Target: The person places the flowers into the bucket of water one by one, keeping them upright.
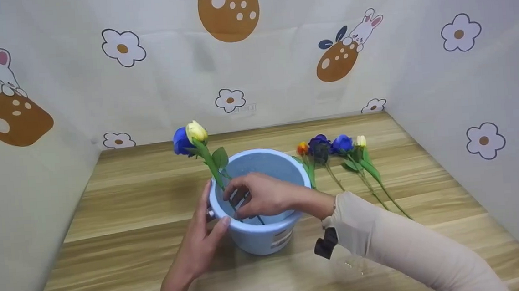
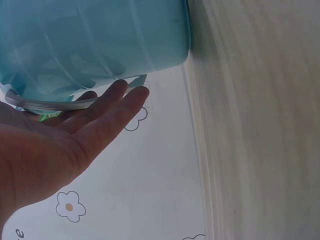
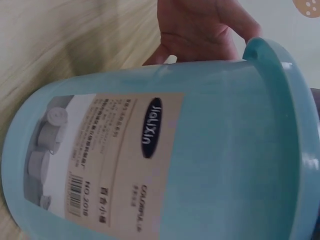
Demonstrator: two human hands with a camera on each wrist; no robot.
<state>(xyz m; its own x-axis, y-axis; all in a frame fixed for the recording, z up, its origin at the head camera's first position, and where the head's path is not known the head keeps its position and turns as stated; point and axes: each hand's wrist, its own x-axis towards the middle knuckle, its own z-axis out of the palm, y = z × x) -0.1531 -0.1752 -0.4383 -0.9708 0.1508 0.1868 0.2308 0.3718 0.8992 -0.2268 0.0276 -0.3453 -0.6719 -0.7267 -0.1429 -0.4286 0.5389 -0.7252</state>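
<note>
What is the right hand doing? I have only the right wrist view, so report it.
Observer: The right hand reaches into the bucket, pinching a stem.
Operator: Name what sticks out.
Observer: A blue flower and a yellow flower rise above the bucket's left side.
Operator: Locate anything else loose.
Observer: More flowers lie on the table, to the right of the bucket.

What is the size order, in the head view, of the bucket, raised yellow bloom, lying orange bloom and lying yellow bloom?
1. Bucket
2. Raised yellow bloom
Too alike to rank: lying orange bloom, lying yellow bloom.
</note>
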